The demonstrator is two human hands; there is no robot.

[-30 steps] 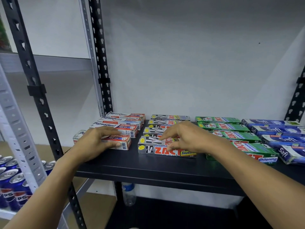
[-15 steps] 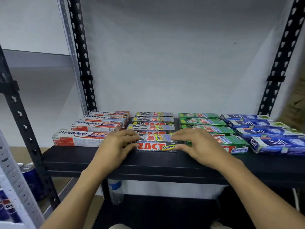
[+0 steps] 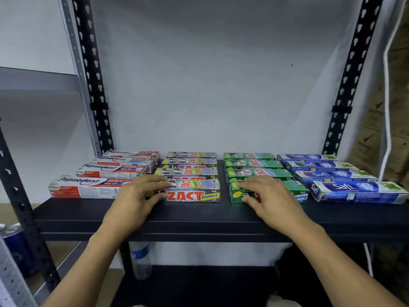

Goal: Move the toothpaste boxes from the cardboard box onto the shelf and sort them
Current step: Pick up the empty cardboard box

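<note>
Item 1. Black shelf (image 3: 199, 220): four columns of toothpaste boxes are laid flat on it, each column running from 6 o'clock towards the white wall at 12 o'clock, four boxes to a column.

Item 2. Red-and-white Pepsodent boxes (image 3: 110, 170): placed in the column furthest to 9 o'clock, each nearer box stepped further out towards 9 o'clock.

Item 3. Silver ZACT Smokers boxes (image 3: 190, 162): placed just to 3 o'clock of the Pepsodent boxes.

Item 4. Green ZACT boxes (image 3: 254, 164): placed to 3 o'clock of the silver column, with a narrow gap left between the two.

Item 5. Blue Safi boxes (image 3: 327, 175): placed at the 3 o'clock end, fanned out towards 3 o'clock.

Item 6. Left hand (image 3: 137, 198): the 9 o'clock end of the front silver box (image 3: 194, 191) is gripped, with fingers curled over its top and the thumb set against its front face.

Item 7. Right hand (image 3: 270, 198): the front green box (image 3: 296, 190) is held, with spread fingers bent over its top and the thumb pressed to its front face.

Item 8. Below the shelf, towards 7 o'clock: a clear water bottle (image 3: 140, 260) is stood upright; blue cans (image 3: 15, 244) are seen at the 8 o'clock edge.

Item 9. Brown cardboard (image 3: 398, 129) is seen at the 3 o'clock edge; it cannot be told whether it is a box.
</note>
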